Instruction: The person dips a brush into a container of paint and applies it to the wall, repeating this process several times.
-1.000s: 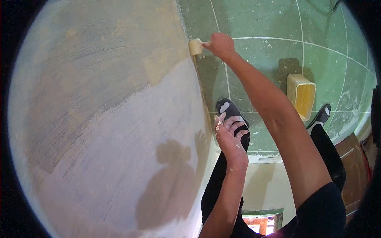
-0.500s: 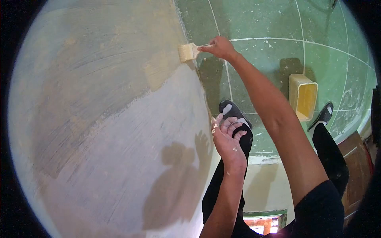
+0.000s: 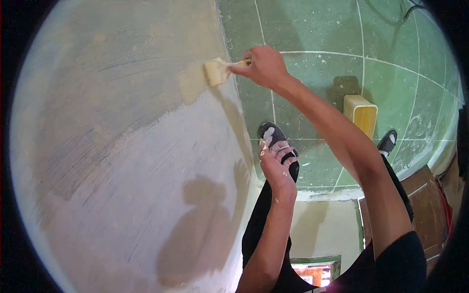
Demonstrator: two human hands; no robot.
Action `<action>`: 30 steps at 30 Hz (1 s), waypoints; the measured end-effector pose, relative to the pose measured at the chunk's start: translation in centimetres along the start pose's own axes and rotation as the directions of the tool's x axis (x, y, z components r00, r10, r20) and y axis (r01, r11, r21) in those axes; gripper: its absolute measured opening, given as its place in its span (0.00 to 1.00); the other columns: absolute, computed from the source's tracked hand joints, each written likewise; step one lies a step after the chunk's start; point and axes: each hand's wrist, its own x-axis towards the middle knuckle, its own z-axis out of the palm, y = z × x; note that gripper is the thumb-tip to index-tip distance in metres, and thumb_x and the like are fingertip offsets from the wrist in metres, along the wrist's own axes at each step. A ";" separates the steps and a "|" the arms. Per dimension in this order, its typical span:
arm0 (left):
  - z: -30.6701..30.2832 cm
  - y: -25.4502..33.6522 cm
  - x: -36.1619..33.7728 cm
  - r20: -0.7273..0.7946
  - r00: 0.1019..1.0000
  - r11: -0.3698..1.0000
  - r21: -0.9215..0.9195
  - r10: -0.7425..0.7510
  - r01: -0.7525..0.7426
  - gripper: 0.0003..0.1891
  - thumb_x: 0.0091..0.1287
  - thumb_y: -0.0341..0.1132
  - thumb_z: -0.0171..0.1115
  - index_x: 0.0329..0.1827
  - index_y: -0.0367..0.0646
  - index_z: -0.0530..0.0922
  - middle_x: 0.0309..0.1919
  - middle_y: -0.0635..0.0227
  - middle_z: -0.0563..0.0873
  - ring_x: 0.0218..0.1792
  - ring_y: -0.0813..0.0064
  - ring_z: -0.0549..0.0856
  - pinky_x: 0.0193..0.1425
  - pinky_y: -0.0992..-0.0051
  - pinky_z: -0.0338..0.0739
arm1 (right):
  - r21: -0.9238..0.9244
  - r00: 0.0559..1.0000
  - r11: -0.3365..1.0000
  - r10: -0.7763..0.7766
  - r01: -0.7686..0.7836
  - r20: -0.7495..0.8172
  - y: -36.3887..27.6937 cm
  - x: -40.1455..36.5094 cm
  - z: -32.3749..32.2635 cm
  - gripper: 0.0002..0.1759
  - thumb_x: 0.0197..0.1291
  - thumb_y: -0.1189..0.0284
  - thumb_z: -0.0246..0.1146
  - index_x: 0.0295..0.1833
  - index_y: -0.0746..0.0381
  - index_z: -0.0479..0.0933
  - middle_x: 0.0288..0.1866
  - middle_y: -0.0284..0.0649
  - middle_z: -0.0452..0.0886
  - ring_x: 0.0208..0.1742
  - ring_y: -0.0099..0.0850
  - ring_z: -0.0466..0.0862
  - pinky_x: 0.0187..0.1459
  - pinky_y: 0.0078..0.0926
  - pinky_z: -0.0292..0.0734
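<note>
My right hand (image 3: 264, 67) is closed round the handle of a wide paintbrush (image 3: 215, 72). Its bristles, coated in cream paint, are right at the wall (image 3: 146, 171), close to the floor edge. Upper parts of that wall carry a darker beige coat with brush streaks, while the lower part in view is paler. My left hand (image 3: 279, 166) is held palm up beside the wall, fingers loosely curled and apart, with nothing in it. Paint flecks mark its thumb and wrist.
A yellow rectangular tub (image 3: 360, 115) stands on the green tiled floor (image 3: 317, 78). My two feet, in dark slippers (image 3: 387, 142), are on the tiles. Behind me are a brown wooden door (image 3: 427, 207) and a pale wall (image 3: 312, 227). A dark cable (image 3: 413, 10) lies at the top right.
The brush has moved off the wall's bottom edge, further left onto the wall, and tilted. My left hand stays nearly where it was. The view has shifted slightly.
</note>
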 end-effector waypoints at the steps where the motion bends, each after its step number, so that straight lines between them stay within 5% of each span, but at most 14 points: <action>1: 0.0 -0.4 0.3 0.006 1.000 1.000 -0.006 0.000 0.000 0.32 0.76 0.59 0.44 0.70 0.41 0.65 0.45 0.64 0.81 0.47 0.68 0.80 0.49 0.64 0.73 | -0.007 1.000 1.000 -0.004 0.004 -0.002 -1.5 -0.6 -2.3 0.31 0.52 0.44 0.72 0.24 0.64 0.81 0.18 0.47 0.77 0.24 0.44 0.80 0.31 0.43 0.74; 7: -0.6 -0.9 0.1 -0.022 0.999 1.000 0.001 -0.027 0.027 0.28 0.76 0.56 0.44 0.66 0.43 0.67 0.46 0.65 0.80 0.48 0.68 0.80 0.51 0.62 0.72 | 0.377 0.978 0.926 -0.091 0.014 0.188 -6.3 -2.7 -7.4 0.30 0.51 0.47 0.75 0.25 0.67 0.81 0.14 0.42 0.66 0.20 0.33 0.62 0.25 0.34 0.63; 11: -0.3 -1.2 0.1 -0.006 1.000 1.000 -0.008 -0.012 0.012 0.27 0.76 0.56 0.45 0.66 0.44 0.68 0.46 0.65 0.80 0.48 0.69 0.80 0.50 0.63 0.72 | 0.225 0.993 0.972 -0.088 0.069 0.074 0.4 -0.8 0.5 0.34 0.53 0.42 0.71 0.25 0.67 0.80 0.19 0.49 0.75 0.23 0.44 0.74 0.29 0.44 0.68; 13: -0.4 -1.4 0.0 -0.005 1.000 1.000 -0.013 0.012 -0.012 0.27 0.77 0.55 0.45 0.66 0.44 0.68 0.47 0.64 0.80 0.48 0.69 0.79 0.50 0.65 0.73 | 0.004 0.970 0.987 0.160 -0.164 0.181 4.2 -0.2 3.4 0.35 0.49 0.38 0.70 0.25 0.66 0.83 0.29 0.54 0.84 0.36 0.50 0.85 0.39 0.45 0.79; 18: -1.2 -1.8 0.6 -0.050 0.999 1.000 -0.011 0.013 -0.014 0.26 0.77 0.55 0.46 0.66 0.44 0.68 0.47 0.64 0.80 0.48 0.68 0.80 0.50 0.64 0.73 | -0.146 0.968 0.960 0.246 -0.238 0.042 5.6 -0.2 5.1 0.33 0.50 0.40 0.70 0.29 0.65 0.84 0.32 0.54 0.85 0.40 0.50 0.86 0.41 0.48 0.81; 24: -2.7 -4.8 0.4 -0.091 0.996 0.999 0.048 -0.004 0.008 0.23 0.76 0.51 0.48 0.64 0.42 0.68 0.43 0.64 0.82 0.42 0.72 0.81 0.38 0.70 0.79 | -0.087 0.995 0.994 0.072 -0.066 0.063 -8.9 -1.7 -4.7 0.30 0.52 0.43 0.70 0.28 0.63 0.85 0.27 0.51 0.83 0.34 0.51 0.84 0.37 0.47 0.79; 26: -2.6 -6.6 0.1 -0.075 0.997 0.998 0.049 -0.036 0.040 0.23 0.76 0.50 0.48 0.63 0.41 0.68 0.42 0.64 0.82 0.41 0.72 0.81 0.37 0.71 0.79 | -0.040 0.993 0.992 -0.117 0.116 -0.032 -12.8 -2.6 -8.4 0.29 0.52 0.44 0.70 0.28 0.63 0.84 0.26 0.51 0.82 0.33 0.51 0.84 0.36 0.47 0.78; 28: -3.3 -9.3 -0.8 0.028 0.981 0.967 0.169 0.190 -0.192 0.22 0.76 0.48 0.50 0.61 0.40 0.70 0.42 0.64 0.82 0.41 0.74 0.81 0.34 0.74 0.78 | 0.055 0.978 0.978 -0.198 0.202 -0.069 -17.7 -4.0 -12.5 0.28 0.49 0.47 0.72 0.25 0.65 0.82 0.25 0.52 0.82 0.30 0.50 0.84 0.34 0.47 0.79; 30: -3.6 -10.7 -1.7 0.034 0.975 0.965 0.144 0.218 -0.220 0.20 0.75 0.45 0.51 0.59 0.39 0.71 0.42 0.63 0.82 0.40 0.75 0.81 0.34 0.74 0.78 | 0.168 0.980 0.966 -0.197 0.197 -0.019 -21.6 -5.3 -16.3 0.29 0.49 0.47 0.72 0.24 0.65 0.82 0.23 0.52 0.80 0.27 0.49 0.82 0.33 0.46 0.77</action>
